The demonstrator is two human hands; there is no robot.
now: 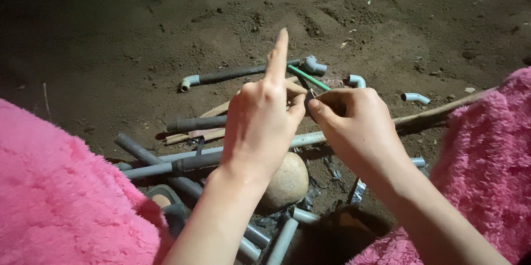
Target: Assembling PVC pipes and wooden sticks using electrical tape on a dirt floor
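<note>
The left hand (260, 124) and the right hand (354, 124) meet in the middle. Both pinch a tiny thing (311, 95) between thumb and fingertips — it is too small to tell what it is. The left pointer finger sticks straight up toward 12 o'clock.

A thin green stick (308, 77) lies just past the hands at 12 o'clock. A round stone (287, 185) sits under the left wrist at 6 o'clock. Grey pipes (166, 160) lie in a heap at 8 o'clock — one long pipe with bent ends (232, 73) lies at 11 o'clock. A small elbow piece (415, 98) rests at 2 o'clock on the dirt floor (138, 33). Fluffy pink cloth (61, 198) covers both lower corners.
</note>
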